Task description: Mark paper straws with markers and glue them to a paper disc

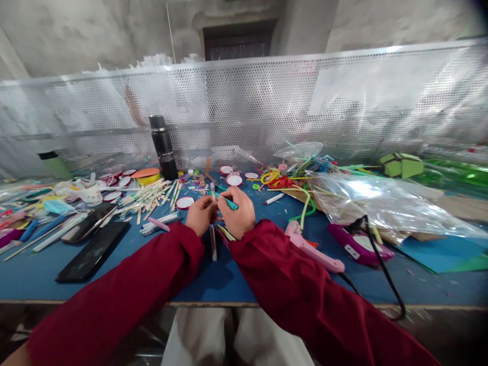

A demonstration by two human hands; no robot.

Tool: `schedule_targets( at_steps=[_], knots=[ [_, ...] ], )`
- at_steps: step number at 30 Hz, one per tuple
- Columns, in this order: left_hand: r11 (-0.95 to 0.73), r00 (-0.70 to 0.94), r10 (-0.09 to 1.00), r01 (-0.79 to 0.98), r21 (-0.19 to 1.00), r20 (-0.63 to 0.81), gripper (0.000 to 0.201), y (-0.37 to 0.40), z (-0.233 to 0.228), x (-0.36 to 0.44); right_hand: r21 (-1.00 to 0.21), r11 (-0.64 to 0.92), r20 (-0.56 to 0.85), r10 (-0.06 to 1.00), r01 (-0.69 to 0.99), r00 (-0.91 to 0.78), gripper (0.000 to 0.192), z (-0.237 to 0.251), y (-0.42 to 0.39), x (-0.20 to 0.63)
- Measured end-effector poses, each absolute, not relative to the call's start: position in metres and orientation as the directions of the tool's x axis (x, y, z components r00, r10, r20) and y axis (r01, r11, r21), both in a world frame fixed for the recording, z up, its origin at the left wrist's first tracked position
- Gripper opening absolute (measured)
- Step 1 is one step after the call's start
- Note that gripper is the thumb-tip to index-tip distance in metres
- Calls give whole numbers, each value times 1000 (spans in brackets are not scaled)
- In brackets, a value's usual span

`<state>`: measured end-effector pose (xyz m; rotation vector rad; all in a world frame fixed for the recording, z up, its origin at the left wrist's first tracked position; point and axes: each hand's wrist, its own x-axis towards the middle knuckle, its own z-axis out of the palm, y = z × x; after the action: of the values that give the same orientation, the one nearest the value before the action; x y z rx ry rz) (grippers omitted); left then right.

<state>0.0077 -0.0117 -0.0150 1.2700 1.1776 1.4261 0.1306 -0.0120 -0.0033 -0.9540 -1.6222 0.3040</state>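
Note:
Both my hands meet over the middle of the blue table (213,284), in dark red sleeves. My left hand (200,214) pinches a thin pale stick (212,192) that stands up between the two hands. My right hand (238,211) is closed around a teal pen-like tool (230,204), whose tip points right. Flat sticks (213,244) lie on the table just below the hands. What the fingertips press together is hidden.
A black flask (163,147) stands at the back. Loose wooden sticks (152,195), round red-rimmed lids (185,203) and coloured straws (282,180) cover the far side. A pink glue gun (312,249), clear plastic bags (381,203), black phones (91,249) and a perforated metal screen (267,101) surround me.

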Motion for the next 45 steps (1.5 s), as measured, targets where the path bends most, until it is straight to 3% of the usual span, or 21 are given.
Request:
schedule_targets(
  at_steps=[45],
  knots=[
    [-209, -87, 975, -52, 977, 204, 24, -16, -10, 10, -656, 655, 723, 689, 376, 61, 7, -5, -10, 132]
  ],
)
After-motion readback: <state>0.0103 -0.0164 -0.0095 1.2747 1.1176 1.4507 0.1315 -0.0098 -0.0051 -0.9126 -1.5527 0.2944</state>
